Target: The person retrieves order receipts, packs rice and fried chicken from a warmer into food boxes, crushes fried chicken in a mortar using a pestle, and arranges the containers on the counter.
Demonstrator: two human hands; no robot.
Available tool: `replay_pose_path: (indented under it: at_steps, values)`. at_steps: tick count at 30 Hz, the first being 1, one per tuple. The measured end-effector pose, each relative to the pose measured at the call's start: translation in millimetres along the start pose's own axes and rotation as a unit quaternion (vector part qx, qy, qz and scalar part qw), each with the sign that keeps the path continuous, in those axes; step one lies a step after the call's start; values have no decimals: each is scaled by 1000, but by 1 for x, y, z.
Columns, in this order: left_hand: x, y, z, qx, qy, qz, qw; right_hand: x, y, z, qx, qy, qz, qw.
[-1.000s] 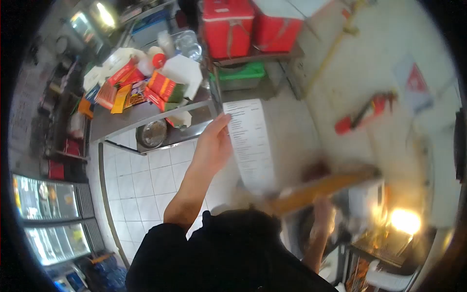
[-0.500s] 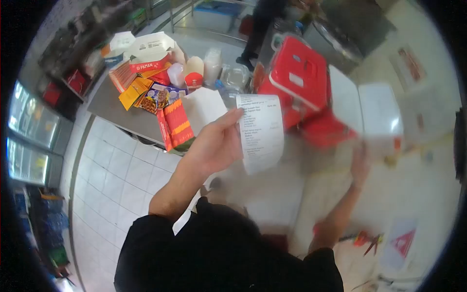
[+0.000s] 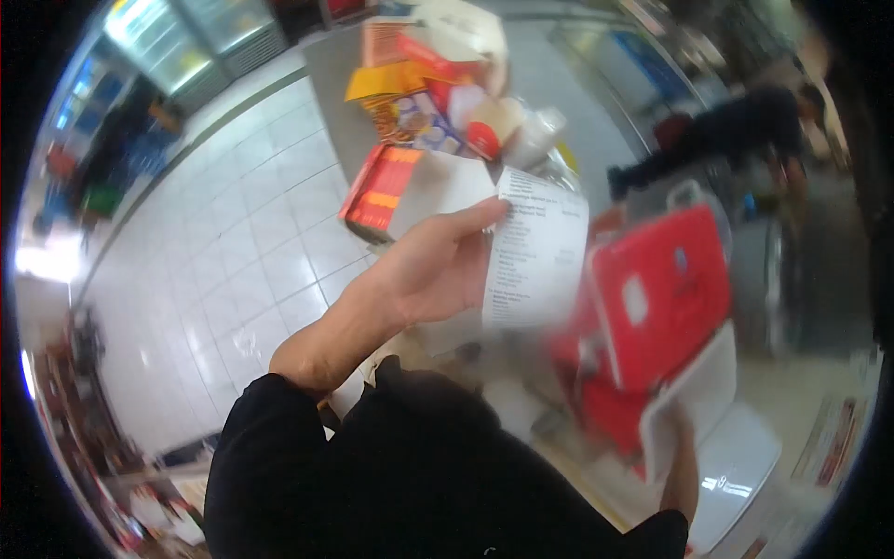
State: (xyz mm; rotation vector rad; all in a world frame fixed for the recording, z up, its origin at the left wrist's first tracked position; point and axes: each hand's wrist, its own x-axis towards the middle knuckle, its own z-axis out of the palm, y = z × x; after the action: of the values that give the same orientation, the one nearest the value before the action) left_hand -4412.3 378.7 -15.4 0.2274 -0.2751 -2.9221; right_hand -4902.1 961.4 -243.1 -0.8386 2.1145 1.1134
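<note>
My left hand [image 3: 433, 270] is closed on a printed paper receipt [image 3: 535, 247], thumb on its left edge, held up in front of me. My right hand [image 3: 675, 438] reaches down at the lower right, beside a white panel [image 3: 712, 382] that stands tilted. Its fingers are blurred and partly hidden, so I cannot see what they hold. Next to that panel is a red container [image 3: 661, 289] with a white label on top. A red and orange carton [image 3: 380, 196] and an open white box flap [image 3: 447, 186] lie behind the receipt.
On the grey table [image 3: 331, 84] are yellow packaging [image 3: 382, 84], a white takeaway box [image 3: 466, 37] and stacked clear cups [image 3: 535, 135]. Another person [image 3: 736, 126] bends over at the back right. Glass-door fridges [image 3: 168, 47] stand at the far left.
My view has turned to the right, so the table and red container shift and tilt. The receipt stays in my left hand. My right hand has moved lower, to the white panel.
</note>
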Motion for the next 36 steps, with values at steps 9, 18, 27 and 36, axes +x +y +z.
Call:
replay_pose_path:
  at_steps: [9, 18, 27, 36]
  values:
    - [-9, -38, 14, -47, 60, 129, 989, 56, -32, -55, 20, 1, -57, 998]
    - [-21, -54, 0, -89, 73, 198, 973, 65, -13, -46, 30, 12, -67, 997]
    - [-130, -35, -50, -154, 19, 295, 943, -51, 18, -99, 173, 228, -26, 958]
    - [-337, 48, -112, -180, 62, 388, 902, -275, -60, -199, 31, 884, -2, 466]
